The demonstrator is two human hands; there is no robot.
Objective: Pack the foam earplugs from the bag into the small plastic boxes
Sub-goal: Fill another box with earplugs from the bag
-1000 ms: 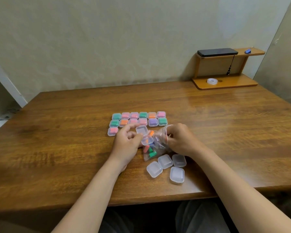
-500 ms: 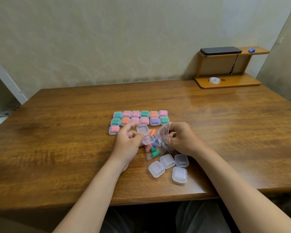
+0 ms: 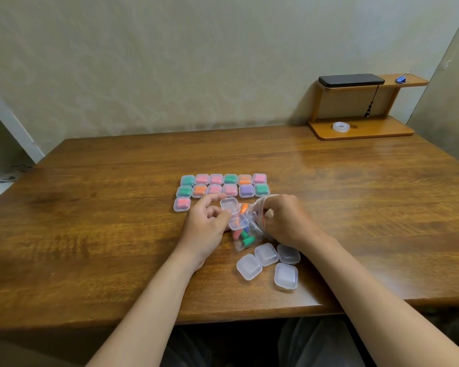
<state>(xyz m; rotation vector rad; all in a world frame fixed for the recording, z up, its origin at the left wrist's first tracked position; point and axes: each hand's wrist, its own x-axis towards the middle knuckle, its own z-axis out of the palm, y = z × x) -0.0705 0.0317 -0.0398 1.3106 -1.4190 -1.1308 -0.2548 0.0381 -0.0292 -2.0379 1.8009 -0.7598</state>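
A clear plastic bag with several coloured foam earplugs lies at the table's middle. My left hand holds an open small plastic box, its lid up, with an orange earplug inside. My right hand has its fingers curled in the bag's mouth; what they pinch is hidden. Several filled, closed boxes sit in rows just beyond the hands. Several closed, unfilled clear boxes lie in front of the bag.
The wooden table has its front edge close below the unfilled boxes. At the back right stands a small wooden shelf with a tape roll and a dark flat device. A wall runs behind.
Both hands stay at the bag and the open box. The right hand's fingers have shifted slightly in the bag's mouth; the camera has moved a little.
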